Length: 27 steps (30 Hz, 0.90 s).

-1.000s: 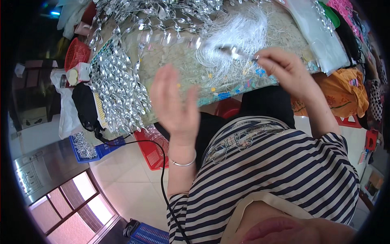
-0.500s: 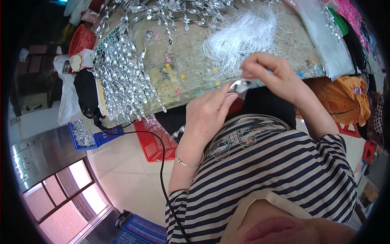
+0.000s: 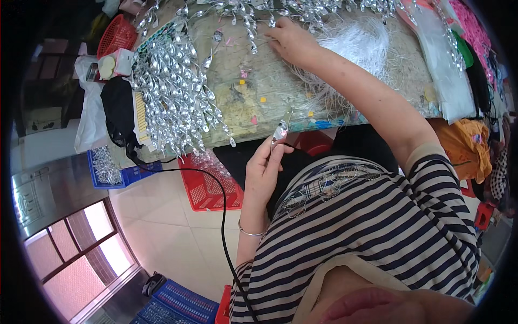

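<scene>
My left hand is just off the table's front edge, thumb and fingers pinched on the lower end of a shiny silver twisted strip that points up. My right hand is stretched across to the far side of the table, its fingertips a little apart and nothing visible between them. Close by its fingertips are silver twisted strips strung along the far edge. A loose bundle of fine white threads lies under and beside my right forearm.
A dense row of silver spiral strips hangs over the table's left side. Clear plastic sleeves lie at the right, above an orange bag. Red and blue baskets stand below. A black cable runs past my left arm.
My right hand has left the strip near my left hand and reached far across the table. My left hand has lowered slightly, keeping the silver strip, which now points upward.
</scene>
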Each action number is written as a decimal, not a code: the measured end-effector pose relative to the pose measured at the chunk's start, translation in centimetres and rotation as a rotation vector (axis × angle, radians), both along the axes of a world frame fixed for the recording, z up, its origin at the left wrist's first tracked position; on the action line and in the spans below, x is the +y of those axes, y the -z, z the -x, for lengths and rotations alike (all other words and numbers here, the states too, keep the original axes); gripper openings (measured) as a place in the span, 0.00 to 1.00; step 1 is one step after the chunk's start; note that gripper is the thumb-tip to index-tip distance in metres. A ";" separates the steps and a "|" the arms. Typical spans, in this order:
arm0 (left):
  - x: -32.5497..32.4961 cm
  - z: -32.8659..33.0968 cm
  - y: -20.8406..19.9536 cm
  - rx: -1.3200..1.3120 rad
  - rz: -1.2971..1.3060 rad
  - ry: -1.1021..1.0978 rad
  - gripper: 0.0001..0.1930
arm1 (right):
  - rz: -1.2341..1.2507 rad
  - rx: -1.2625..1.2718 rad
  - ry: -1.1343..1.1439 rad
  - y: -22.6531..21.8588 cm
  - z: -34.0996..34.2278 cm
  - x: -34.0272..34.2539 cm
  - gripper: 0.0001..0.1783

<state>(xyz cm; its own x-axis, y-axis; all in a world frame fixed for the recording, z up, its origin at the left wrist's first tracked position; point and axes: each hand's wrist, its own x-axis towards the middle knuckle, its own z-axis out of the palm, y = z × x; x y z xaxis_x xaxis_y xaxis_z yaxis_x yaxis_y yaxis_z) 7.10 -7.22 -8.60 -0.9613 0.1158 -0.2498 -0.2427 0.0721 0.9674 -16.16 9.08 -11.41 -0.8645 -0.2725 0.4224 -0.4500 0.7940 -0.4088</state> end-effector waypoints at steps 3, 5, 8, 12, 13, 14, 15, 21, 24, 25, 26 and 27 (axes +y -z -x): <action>-0.6 -0.5 0.2 -0.055 0.013 -0.002 0.17 | -0.067 -0.074 0.032 0.4 1.0 -0.6 0.08; -0.5 -0.6 0.4 -0.071 -0.002 -0.008 0.17 | -0.086 -0.072 0.034 1.1 1.5 -0.5 0.08; -0.5 -0.6 0.7 -0.078 -0.003 -0.003 0.17 | -0.057 -0.100 -0.029 1.5 2.8 0.7 0.08; -0.5 -0.5 0.7 -0.079 -0.039 -0.025 0.17 | 0.316 -0.428 -0.144 -3.5 -0.4 2.1 0.10; -0.5 -0.4 0.6 -0.080 -0.040 -0.024 0.17 | 0.315 -0.428 -0.142 -4.3 -1.4 2.6 0.10; -0.5 -0.4 0.6 -0.077 -0.045 -0.032 0.17 | 0.472 -0.531 -0.173 -4.8 -2.2 3.2 0.09; -0.4 -0.3 0.5 -0.073 -0.050 -0.038 0.17 | 0.629 -0.632 -0.202 -5.2 -3.0 3.7 0.08; 0.7 0.3 -0.6 0.009 -0.019 -0.066 0.18 | 0.678 -0.798 -0.276 -7.3 -9.2 6.2 0.06; 2.0 1.3 -2.5 0.005 -0.088 -0.100 0.21 | 0.732 -0.847 -0.350 -7.4 -12.8 6.4 0.05; 2.3 1.5 -3.0 0.030 -0.144 -0.070 0.26 | 0.732 -0.884 -0.373 -7.3 -13.8 6.3 0.05; 2.7 1.6 -2.8 0.028 -0.140 -0.073 0.26 | 0.696 -0.958 -0.370 -7.8 -14.7 6.2 0.05; 3.1 1.8 -2.5 0.094 -0.121 -0.043 0.25 | 0.674 -0.984 -0.385 -8.5 -15.6 6.1 0.05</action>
